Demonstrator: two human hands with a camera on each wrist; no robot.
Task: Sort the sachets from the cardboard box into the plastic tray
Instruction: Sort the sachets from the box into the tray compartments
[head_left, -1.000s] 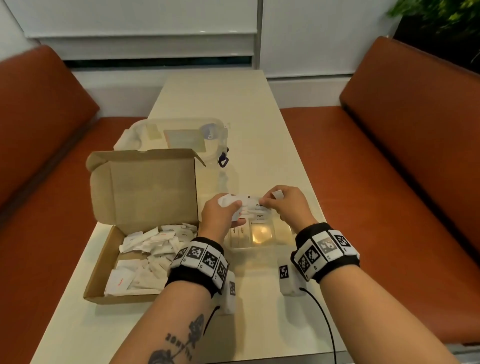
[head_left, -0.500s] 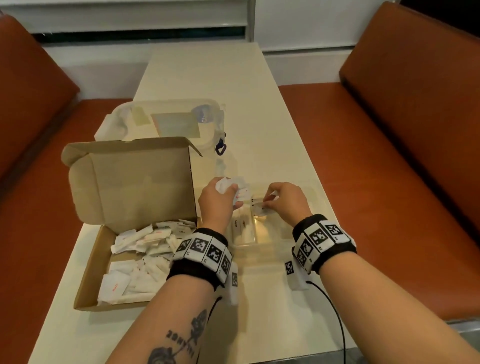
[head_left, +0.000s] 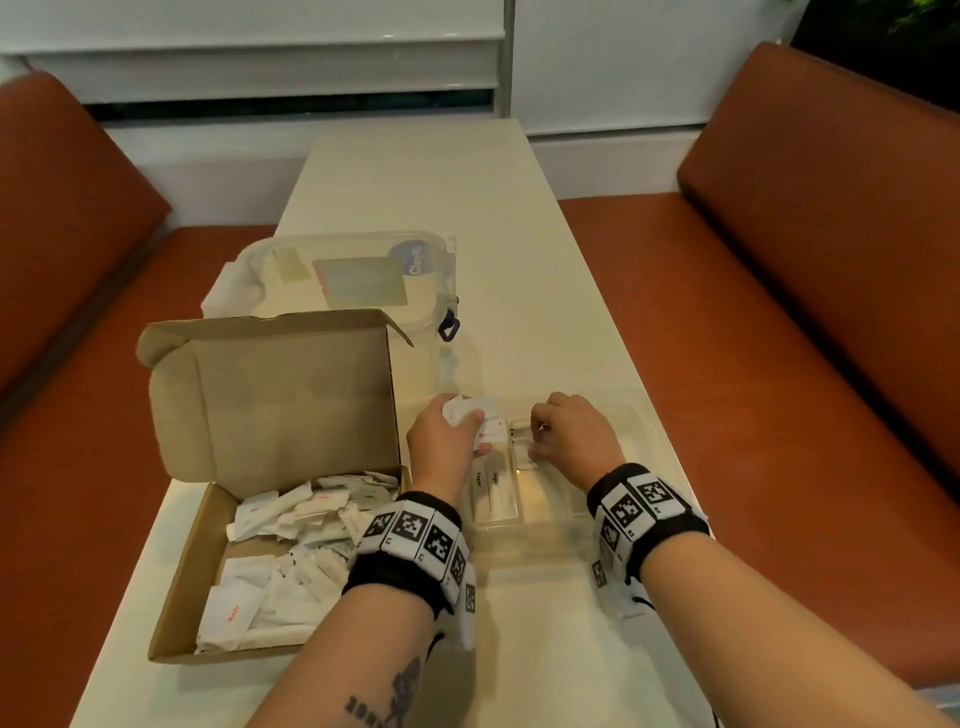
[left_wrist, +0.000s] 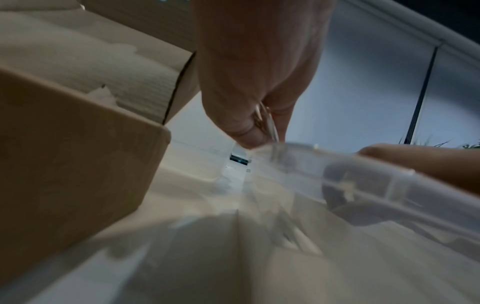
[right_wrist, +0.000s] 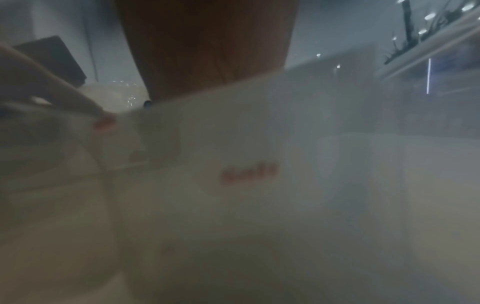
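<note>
A long, smooth cream table (head_left: 519, 249) runs between two rust-brown upholstered benches (head_left: 810, 270). On its left side sits the open cardboard box (head_left: 270, 405), matte brown corrugated board with its lid flap standing upright; its shallow base holds a loose heap of flat white paper sachets (head_left: 291, 551), some printed in red. Behind the box is a clear lidded plastic container (head_left: 332, 275) with rounded corners and a blue clip. Just right of the box lies the plastic tray (head_left: 613, 525), transparent, thin-walled and divided into long compartments; two slim white sugar sticks (head_left: 491, 488) lie side by side in its left compartment. The left hand (head_left: 441, 441) is over the tray's far left corner, its grip curled round a crumpled bunch of white sachets (head_left: 478, 421). The right hand (head_left: 574, 436) reaches into the middle compartment, its fingers bent and pinching a small white sachet (head_left: 524, 441) low in the tray. The right wrist view is blurred, showing only a white sachet with faint red lettering (right_wrist: 248, 174) close to the lens. Both wrists wear black bands with square black-and-white markers (head_left: 415, 535).
</note>
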